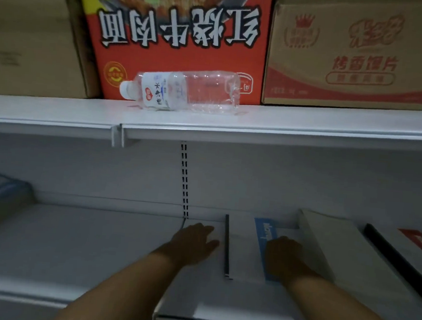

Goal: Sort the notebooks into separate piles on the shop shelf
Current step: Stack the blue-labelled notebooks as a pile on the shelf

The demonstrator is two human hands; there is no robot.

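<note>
Notebooks lie on the lower shelf point(79, 245) at right: a white notebook point(242, 249) with black spine and blue band sits flat, a grey notebook point(329, 240) just beside it, and a red-marked notebook point(413, 251) at the far right. Left hand point(194, 243) rests flat beside the spine — fingers straight and together. Right hand point(285, 257) presses the blue band (finger position cannot be determined). A clear bottle point(182, 90) lies on the upper shelf point(58, 110).

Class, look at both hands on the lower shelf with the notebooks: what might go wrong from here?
1. The tilted grey notebook leans close to the right hand; a nudge may tip it onto the blue-striped notebook.
2. The left hand may push that notebook's black spine askew.
</note>
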